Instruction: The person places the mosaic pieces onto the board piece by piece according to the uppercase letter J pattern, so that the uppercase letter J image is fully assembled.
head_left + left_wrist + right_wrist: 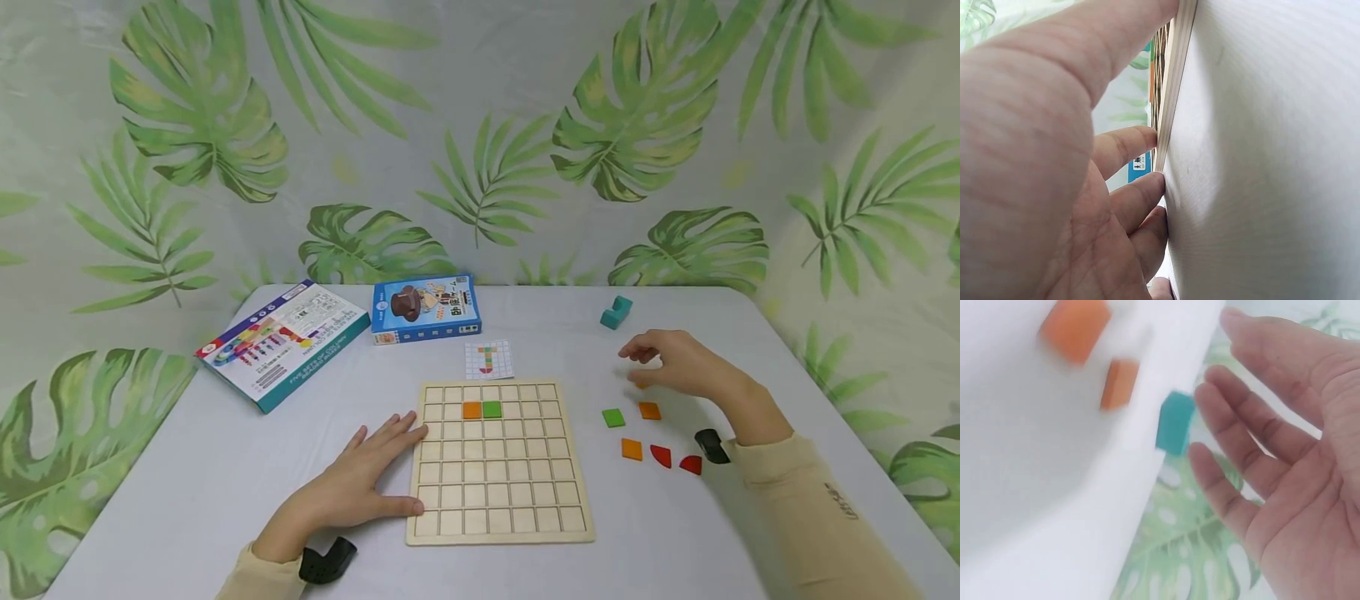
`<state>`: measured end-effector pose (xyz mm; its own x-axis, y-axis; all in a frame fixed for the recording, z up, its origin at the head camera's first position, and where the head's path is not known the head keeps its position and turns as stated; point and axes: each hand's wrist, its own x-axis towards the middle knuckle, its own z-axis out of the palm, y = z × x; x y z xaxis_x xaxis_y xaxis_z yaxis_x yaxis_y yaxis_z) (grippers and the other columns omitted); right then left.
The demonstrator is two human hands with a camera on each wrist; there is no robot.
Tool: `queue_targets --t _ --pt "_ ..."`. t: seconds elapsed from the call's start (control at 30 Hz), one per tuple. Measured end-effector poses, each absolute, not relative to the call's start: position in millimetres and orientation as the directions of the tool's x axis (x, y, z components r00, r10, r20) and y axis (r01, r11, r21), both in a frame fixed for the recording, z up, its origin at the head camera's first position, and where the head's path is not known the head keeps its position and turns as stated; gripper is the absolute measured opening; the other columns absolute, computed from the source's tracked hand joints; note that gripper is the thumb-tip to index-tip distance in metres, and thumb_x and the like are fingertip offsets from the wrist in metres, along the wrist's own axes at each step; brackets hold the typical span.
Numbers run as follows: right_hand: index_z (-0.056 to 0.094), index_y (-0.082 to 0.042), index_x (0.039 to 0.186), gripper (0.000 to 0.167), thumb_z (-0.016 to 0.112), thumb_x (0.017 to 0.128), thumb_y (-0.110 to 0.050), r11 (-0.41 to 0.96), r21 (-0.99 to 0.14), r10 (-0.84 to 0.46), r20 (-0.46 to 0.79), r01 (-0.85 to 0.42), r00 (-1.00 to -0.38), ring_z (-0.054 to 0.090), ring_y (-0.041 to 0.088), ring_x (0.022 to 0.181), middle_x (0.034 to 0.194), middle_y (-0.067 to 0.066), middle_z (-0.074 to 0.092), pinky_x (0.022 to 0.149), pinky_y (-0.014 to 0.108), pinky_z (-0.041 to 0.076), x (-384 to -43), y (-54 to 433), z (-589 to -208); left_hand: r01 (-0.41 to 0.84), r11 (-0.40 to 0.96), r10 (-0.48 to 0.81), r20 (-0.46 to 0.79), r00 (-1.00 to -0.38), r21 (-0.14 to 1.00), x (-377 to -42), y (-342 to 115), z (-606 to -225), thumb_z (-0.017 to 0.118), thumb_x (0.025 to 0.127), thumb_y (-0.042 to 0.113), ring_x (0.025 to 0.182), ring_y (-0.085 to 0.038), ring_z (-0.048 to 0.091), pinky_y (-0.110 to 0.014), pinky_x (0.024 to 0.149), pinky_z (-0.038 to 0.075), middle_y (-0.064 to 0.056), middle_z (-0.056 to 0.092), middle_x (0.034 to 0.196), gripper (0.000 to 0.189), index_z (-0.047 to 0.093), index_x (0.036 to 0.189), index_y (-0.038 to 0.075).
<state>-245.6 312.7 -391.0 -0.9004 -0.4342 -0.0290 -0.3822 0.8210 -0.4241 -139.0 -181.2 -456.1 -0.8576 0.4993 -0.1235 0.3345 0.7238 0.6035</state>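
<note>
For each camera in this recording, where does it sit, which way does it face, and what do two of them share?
Head: worn on the head, facing forward and down at the table, board and leafy backdrop; left hand, right hand and both sleeves show.
Left wrist: facing along the palm toward the board's edge; palm, thumb and fingers show.
Right wrist: facing past the palm toward orange pieces, teal block and backdrop; palm and fingers show.
Shared: head and right wrist both show the teal block.
</note>
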Motion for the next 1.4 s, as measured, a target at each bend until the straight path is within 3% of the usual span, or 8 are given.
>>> queue_targets --t 0.63,1.4 --pt "0.077 -0.001 0.125 0.034 0.083 0.092 -0.008 0.834 -0.435 -0.388 -0.025 -0.339 -0.921 0.069 0.040 0.113 0.124 0.019 0.076 0.103 0.065 0.056 -249 345 -416 0.330 0.715 0.503 -0.126 -0.855 0.616 -137 -182 -455 0.085 0.086 0.058 0.168 -0.040 0.015 -0.076 0.130 0.002 -0.009 0.025 0.180 0.100 0.042 0.167 0.019" --pt "0.080 0.000 0.117 0.025 0.082 0.093 -0.009 0.847 -0.427 -0.379 -0.067 -0.317 -0.923 0.070 0.033 0.107 0.114 0.013 0.079 0.103 0.059 0.058 -256 341 -427 0.342 0.719 0.508 -0.122 -0.853 0.606 -140 -183 -457 0.085 0.086 0.059 0.169 -0.039 0.015 -0.076 0.131 0.002 -0.008 0.025 0.180 0.100 0.041 0.167 0.020"
